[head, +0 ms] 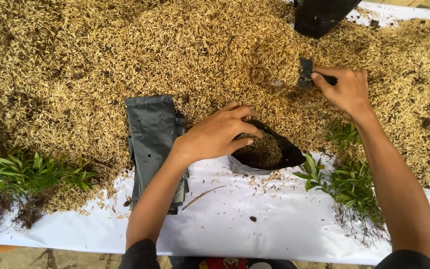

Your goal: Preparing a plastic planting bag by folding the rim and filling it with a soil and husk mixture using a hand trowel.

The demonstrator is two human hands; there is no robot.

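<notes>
My left hand (220, 133) grips the rim of a small black plastic bag (284, 152), holding its mouth open; the bag is partly filled with straw-coloured husks. My right hand (344, 89) holds a dark scoop (305, 72) heaped with husks (274, 67), blurred in motion, a little above and behind the bag. Both hands work at the front edge of a big husk pile (125, 45) that lies on a white sheet (255, 224).
A stack of flat black plastic bags (153, 134) lies left of my left arm. Green seedlings with bare roots lie at the left (21, 172) and at the right (347, 184). A filled black bag (319, 17) stands at the back.
</notes>
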